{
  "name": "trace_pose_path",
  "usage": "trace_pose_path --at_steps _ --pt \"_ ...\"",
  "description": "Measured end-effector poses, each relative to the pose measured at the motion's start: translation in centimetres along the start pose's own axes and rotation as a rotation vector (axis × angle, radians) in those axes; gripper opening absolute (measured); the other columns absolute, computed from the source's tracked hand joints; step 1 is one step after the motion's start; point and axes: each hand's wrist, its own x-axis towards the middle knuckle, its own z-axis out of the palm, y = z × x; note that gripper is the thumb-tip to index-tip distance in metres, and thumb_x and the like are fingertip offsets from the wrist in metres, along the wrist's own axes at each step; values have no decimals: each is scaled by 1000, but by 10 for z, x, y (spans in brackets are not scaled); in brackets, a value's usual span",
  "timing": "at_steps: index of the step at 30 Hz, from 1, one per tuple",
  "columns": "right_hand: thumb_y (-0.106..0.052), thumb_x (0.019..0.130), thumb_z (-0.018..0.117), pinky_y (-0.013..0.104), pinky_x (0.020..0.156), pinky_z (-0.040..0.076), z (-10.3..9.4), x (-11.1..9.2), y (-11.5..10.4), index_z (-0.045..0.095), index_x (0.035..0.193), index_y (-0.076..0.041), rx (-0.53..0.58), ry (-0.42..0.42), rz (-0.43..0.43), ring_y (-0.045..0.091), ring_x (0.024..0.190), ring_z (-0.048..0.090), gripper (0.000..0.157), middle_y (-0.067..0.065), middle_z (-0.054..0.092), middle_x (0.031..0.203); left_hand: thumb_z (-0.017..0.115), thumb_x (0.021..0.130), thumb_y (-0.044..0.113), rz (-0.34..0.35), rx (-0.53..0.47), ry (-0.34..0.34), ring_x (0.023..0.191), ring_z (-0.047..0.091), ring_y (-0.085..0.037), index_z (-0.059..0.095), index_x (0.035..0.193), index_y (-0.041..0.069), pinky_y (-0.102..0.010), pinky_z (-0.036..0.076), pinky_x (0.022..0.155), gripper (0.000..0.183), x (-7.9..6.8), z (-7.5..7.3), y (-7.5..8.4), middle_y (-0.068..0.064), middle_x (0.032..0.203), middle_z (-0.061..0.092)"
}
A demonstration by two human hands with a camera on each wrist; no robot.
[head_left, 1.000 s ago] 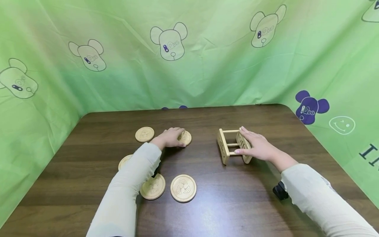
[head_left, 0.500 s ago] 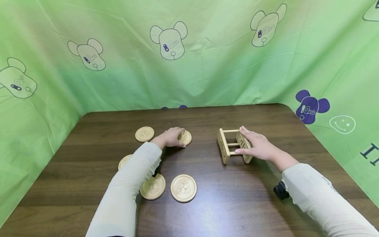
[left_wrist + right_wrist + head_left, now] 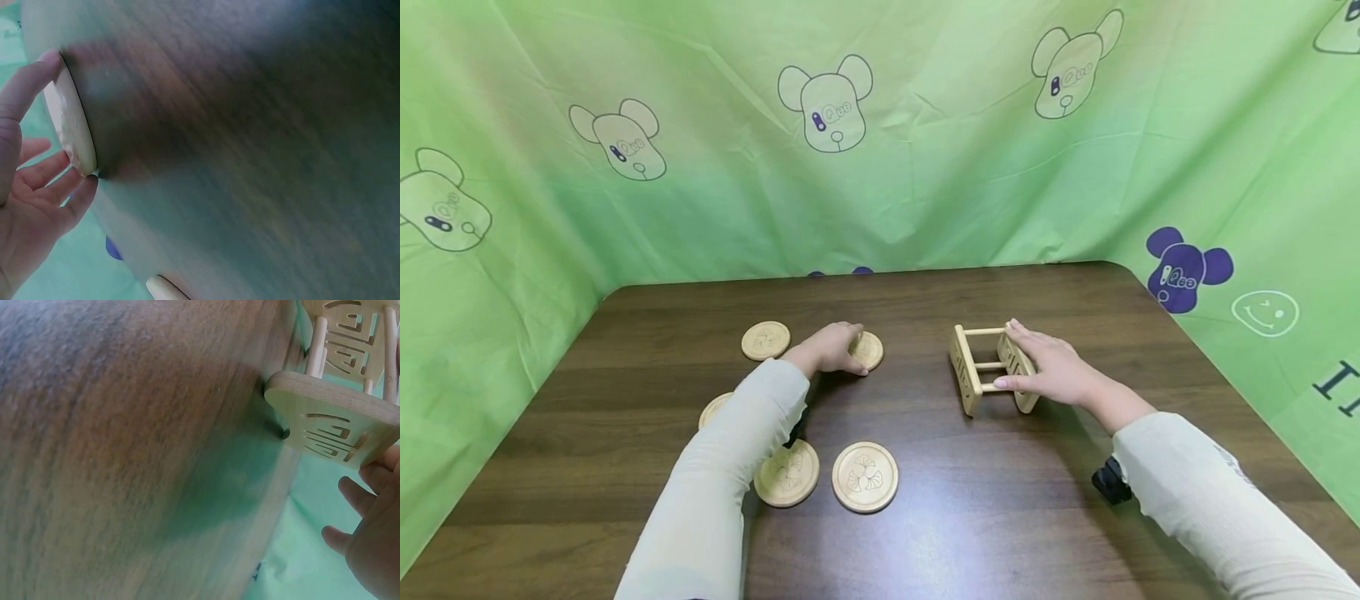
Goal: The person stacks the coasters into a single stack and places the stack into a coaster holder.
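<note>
In the head view my left hand (image 3: 831, 348) has its thumb and fingers spread around the edge of a round wooden coaster (image 3: 871, 351). The left wrist view shows this coaster (image 3: 74, 128) lying flat on the table, thumb at one edge and fingertips at the opposite one. My right hand (image 3: 1056, 371) holds the right side panel of a small wooden coaster rack (image 3: 962, 375), fingers along the panel's top and thumb near the front rod. Seen from the right wrist, the rack (image 3: 328, 428) has slotted cut-out panels joined by rods, and it stands on the table.
Two patterned coasters lie near the front: one in the middle (image 3: 865, 477), one beside the left sleeve (image 3: 786, 479). Another coaster (image 3: 766, 340) is at the back left, and a further coaster (image 3: 713, 408) is partly hidden by the sleeve. A green curtain (image 3: 880, 200) borders the dark wooden table (image 3: 925, 533).
</note>
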Motion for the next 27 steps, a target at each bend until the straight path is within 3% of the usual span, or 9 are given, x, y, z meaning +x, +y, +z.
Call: trace_pose_path --at_steps 14,27 --pt "-44 76 59 57 92 15 1 -1 0 25 130 10 33 6 -1 44 120 19 84 27 17 135 71 68 32 -40 -23 -1 119 31 -32 31 129 -7 -34 23 98 83 -10 -1 -4 -23 127 38" --pt "-45 77 58 58 92 12 1 1 2 18 133 8 62 -33 32 45 120 14 87 26 13 137 72 68 31 1 -23 8 119 32 -30 33 127 -10 -33 24 97 82 -27 -1 -6 -22 127 38"
